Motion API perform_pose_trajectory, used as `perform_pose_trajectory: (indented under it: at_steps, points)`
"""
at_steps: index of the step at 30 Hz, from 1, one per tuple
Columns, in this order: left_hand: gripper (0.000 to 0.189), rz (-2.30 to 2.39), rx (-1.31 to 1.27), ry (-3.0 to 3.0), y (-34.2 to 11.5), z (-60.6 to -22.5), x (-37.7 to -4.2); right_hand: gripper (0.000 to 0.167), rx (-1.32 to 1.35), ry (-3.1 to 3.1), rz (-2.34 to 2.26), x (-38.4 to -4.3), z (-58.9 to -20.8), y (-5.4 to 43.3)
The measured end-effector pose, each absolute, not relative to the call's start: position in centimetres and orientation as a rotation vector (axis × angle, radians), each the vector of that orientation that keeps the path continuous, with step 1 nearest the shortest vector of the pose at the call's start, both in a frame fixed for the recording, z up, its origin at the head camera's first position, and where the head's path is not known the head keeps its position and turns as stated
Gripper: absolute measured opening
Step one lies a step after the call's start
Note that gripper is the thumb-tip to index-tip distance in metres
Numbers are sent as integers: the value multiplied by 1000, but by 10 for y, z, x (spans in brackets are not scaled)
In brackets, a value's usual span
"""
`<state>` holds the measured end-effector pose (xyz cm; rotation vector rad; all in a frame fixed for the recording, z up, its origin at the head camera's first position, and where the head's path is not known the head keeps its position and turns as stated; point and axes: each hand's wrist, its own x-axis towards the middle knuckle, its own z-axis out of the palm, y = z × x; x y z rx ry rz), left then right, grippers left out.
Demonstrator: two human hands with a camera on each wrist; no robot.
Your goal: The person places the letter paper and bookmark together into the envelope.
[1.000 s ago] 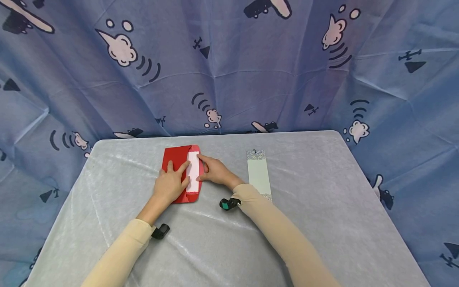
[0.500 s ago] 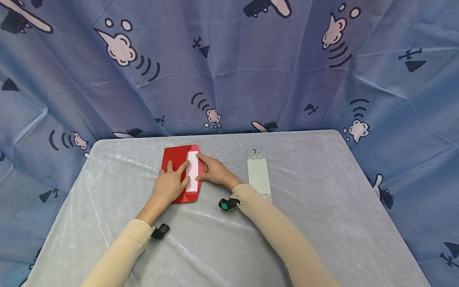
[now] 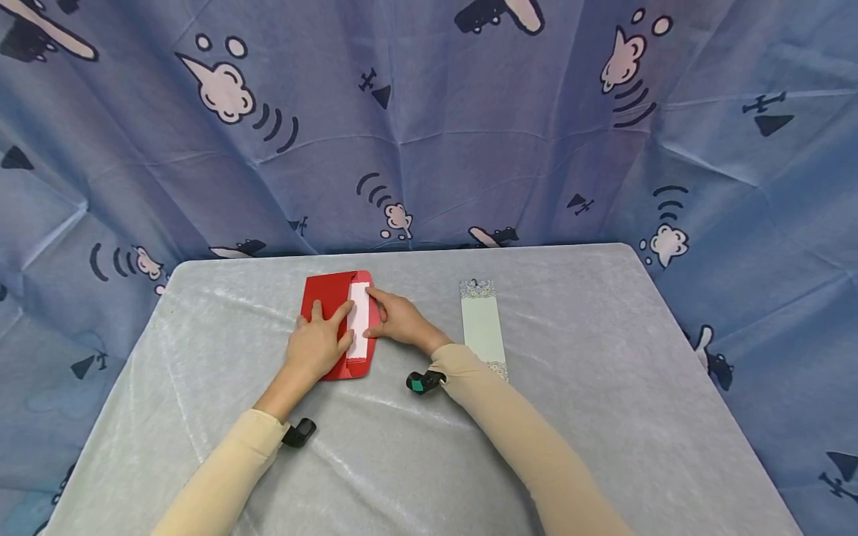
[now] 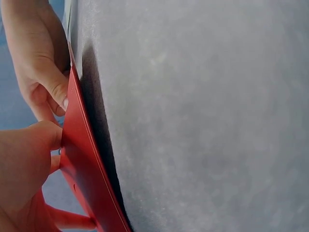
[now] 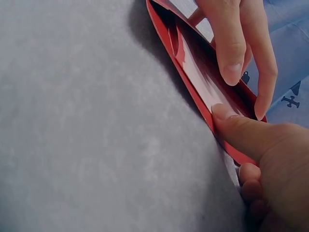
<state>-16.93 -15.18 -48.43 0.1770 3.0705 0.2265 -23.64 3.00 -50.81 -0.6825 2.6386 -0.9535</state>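
A red envelope [image 3: 325, 289] lies on the table with its right side open and a pink-red flap folded out. From the opening shows a strip of white card [image 3: 358, 320], partly inside the envelope. My left hand [image 3: 313, 346] rests on the envelope with spread fingers, the thumb reaching to the opening. On the right edge of the card, my right hand [image 3: 405, 321] has thumb and forefinger set apart. The right wrist view shows that thumb [image 5: 241, 128] on the white card [image 5: 198, 79], inside the envelope's mouth; the forefinger is largely hidden there.
A pale green card [image 3: 481, 320] with patterned ends and a small dark hook at its top lies to the right, partly beside the right sleeve. Grey cloth covers the table [image 3: 603, 357]. Behind it hangs a blue printed curtain [image 3: 429, 164].
My right hand has shifted very slightly left, with its fingertips on the white card. The left hand and the envelope stay nearly where they were.
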Motion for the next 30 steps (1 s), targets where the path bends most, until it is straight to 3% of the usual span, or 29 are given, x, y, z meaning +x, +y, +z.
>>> perform_pose_trajectory:
  at_steps: [30]
  points:
    - [64,221,175,3074,-152,-485,-170,91,-649,2653,-906,-237,-506,25]
